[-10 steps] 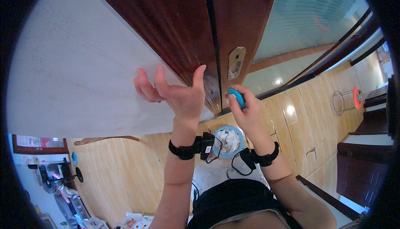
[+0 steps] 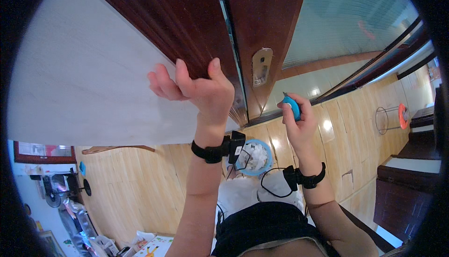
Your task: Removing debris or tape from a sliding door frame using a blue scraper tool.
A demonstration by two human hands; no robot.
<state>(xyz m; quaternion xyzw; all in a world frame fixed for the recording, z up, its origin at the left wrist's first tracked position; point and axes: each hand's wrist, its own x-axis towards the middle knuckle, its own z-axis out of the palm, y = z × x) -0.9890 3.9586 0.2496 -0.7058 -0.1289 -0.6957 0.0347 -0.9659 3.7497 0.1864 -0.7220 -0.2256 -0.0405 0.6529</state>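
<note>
My left hand (image 2: 206,88) is open, its fingers curved and apart, at the dark wooden frame (image 2: 177,18) beside the white wall (image 2: 79,79); whether the fingertips touch is hard to tell. Closed around a blue cutter (image 2: 293,109) with a small point sticking up, my right hand (image 2: 301,126) is below and right of the recessed metal handle (image 2: 262,67) on the wooden sliding door (image 2: 257,13). Ribbed glass (image 2: 346,13) fills the panel to the right. Both wrists wear black straps with small devices.
Below my hands, a blue bucket (image 2: 269,162) of crumpled white material stands on the wood-look floor (image 2: 126,187). At right are an orange-topped stool (image 2: 402,116) and dark furniture (image 2: 400,196). A black fan (image 2: 54,194) and assorted items line the left side.
My right hand moved rightward, away from the door's edge, with the blue cutter. My left hand rose slightly along the frame and turned a little.
</note>
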